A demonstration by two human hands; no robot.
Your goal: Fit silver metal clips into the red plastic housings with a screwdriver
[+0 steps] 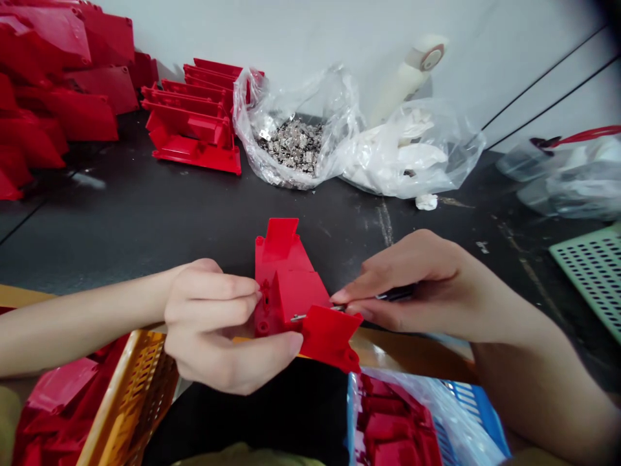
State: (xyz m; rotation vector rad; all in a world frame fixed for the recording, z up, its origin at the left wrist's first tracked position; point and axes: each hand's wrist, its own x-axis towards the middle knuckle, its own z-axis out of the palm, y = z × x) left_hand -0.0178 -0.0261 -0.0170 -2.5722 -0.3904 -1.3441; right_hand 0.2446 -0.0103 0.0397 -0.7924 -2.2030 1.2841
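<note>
A red plastic part with raised flaps is held over the front edge of the black table. My left hand grips its left side, the thumb at the lower edge and the fingers by a slot with a small dark piece in it. On the right, my right hand pinches a thin metal tool with a dark handle partly hidden behind the fingers. The tool's tip lies across the red part, between its middle box and the lower flap.
Behind are red parts in a row, a stack of red parts, a plastic bag of small metal pieces and a bag of white items. Orange and blue baskets flank the lap; a green tray lies right.
</note>
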